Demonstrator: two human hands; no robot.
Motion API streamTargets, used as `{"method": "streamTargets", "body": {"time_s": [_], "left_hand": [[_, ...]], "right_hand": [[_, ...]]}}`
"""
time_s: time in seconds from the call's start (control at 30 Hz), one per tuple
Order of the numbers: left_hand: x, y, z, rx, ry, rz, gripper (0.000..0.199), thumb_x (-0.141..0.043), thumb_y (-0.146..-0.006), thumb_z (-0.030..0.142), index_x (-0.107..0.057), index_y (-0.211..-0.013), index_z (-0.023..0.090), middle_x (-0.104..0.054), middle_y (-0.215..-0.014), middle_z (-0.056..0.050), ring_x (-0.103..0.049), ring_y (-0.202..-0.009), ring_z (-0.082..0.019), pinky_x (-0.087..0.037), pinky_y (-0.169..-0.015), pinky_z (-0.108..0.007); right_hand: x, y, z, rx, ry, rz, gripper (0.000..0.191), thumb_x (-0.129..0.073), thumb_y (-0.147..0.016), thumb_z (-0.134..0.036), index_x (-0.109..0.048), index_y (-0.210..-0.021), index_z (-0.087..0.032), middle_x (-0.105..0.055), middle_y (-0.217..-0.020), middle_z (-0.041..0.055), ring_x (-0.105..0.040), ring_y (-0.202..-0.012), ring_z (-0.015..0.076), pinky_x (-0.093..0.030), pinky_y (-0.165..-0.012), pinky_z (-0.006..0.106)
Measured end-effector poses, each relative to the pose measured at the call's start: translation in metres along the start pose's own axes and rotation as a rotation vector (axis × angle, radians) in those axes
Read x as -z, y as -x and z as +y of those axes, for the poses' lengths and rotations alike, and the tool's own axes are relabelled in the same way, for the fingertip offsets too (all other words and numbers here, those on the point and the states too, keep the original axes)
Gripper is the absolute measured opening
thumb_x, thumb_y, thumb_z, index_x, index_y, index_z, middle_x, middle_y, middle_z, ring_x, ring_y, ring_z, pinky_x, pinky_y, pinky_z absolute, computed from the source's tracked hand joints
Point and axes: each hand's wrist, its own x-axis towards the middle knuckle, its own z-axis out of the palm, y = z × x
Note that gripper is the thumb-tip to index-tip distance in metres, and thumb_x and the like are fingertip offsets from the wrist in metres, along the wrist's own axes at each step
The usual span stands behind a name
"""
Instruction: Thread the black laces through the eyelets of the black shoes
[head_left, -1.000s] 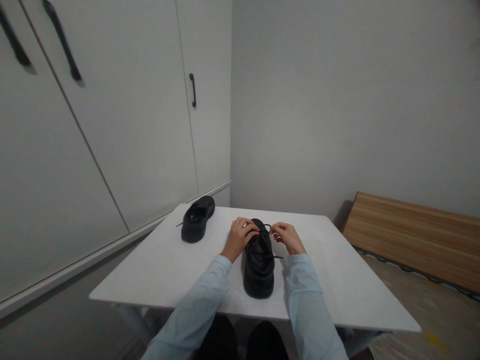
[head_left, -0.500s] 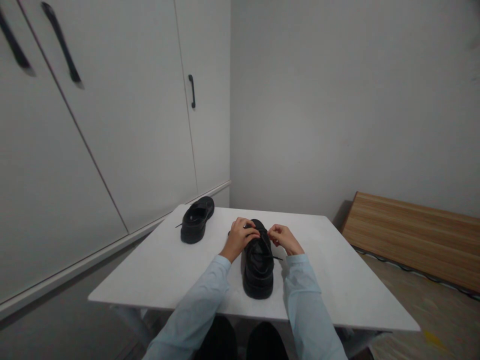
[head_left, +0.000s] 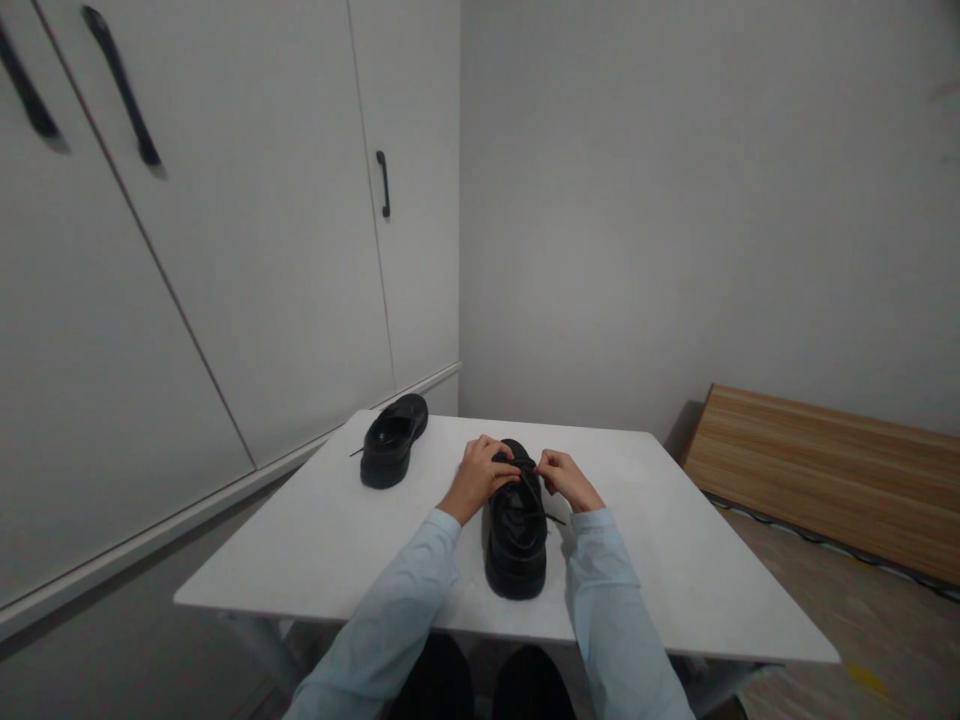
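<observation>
A black shoe point(head_left: 516, 545) stands on the white table point(head_left: 637, 590), its heel toward me and its toe pointing away. A dark lace point(head_left: 553, 518) sticks out on its right side. Across the shoe's left front lies my left hand point(head_left: 480, 478), thumb and fingers closed on the laces near the tongue. My right hand point(head_left: 566, 478) is closed in a pinch on the lace at the shoe's right side. The second black shoe point(head_left: 388, 450) rests at the table's back left, with a lace end out to its left.
White cabinet doors point(head_left: 262, 230) with black handles rise at the left, and a grey wall point(head_left: 675, 220) stands behind the table. A wood-grain board point(head_left: 817, 470) leans at the right, beyond the table edge.
My right hand has shifted very slightly at the laces, and a dark lace now shows between the two hands. Both shoes stay in place.
</observation>
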Motion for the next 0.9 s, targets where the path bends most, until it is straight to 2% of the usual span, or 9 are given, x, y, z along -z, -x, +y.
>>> {"method": "streamTargets", "body": {"time_s": [0.17, 0.37, 0.6, 0.9], "left_hand": [[0.0, -0.002, -0.001, -0.024, -0.016, -0.036, 0.014, -0.067, -0.076, 0.033, -0.073, -0.089, 0.032, -0.063, -0.102, -0.003, -0.046, -0.097, -0.02, -0.035, -0.085, -0.037], [0.002, -0.003, 0.005, 0.012, -0.009, -0.082, 0.014, -0.063, -0.08, 0.029, -0.073, -0.091, 0.03, -0.063, -0.1, -0.003, -0.047, -0.096, -0.02, -0.036, -0.082, -0.036], [0.002, -0.003, 0.01, 0.041, 0.025, -0.089, 0.015, -0.063, -0.081, 0.026, -0.073, -0.092, 0.028, -0.063, -0.099, -0.005, -0.048, -0.097, -0.021, -0.037, -0.081, -0.036], [0.003, -0.008, 0.01, 0.058, 0.083, -0.101, 0.014, -0.061, -0.082, 0.027, -0.073, -0.088, 0.025, -0.064, -0.1, -0.004, -0.051, -0.095, -0.021, -0.04, -0.082, -0.035]], "right_hand": [[-0.002, -0.001, 0.0, 0.028, 0.012, -0.001, 0.017, -0.054, -0.059, -0.02, -0.04, -0.05, -0.021, -0.036, -0.034, -0.0104, -0.035, -0.032, 0.0057, -0.024, -0.035, 0.018], [0.001, 0.002, 0.002, -0.11, -0.07, -0.05, 0.012, -0.056, -0.061, -0.025, -0.044, -0.059, -0.021, -0.038, -0.038, -0.0108, -0.033, -0.033, 0.0053, -0.023, -0.036, 0.019], [0.004, 0.004, -0.003, -0.16, -0.083, -0.065, 0.013, -0.059, -0.062, -0.028, -0.05, -0.063, -0.018, -0.048, -0.049, -0.0071, -0.039, -0.038, 0.0048, -0.027, -0.04, 0.019], [0.004, 0.005, -0.003, -0.116, -0.088, -0.061, 0.02, -0.062, -0.062, -0.031, -0.047, -0.058, -0.018, -0.047, -0.048, -0.0069, -0.041, -0.041, 0.0054, -0.028, -0.042, 0.019]]}}
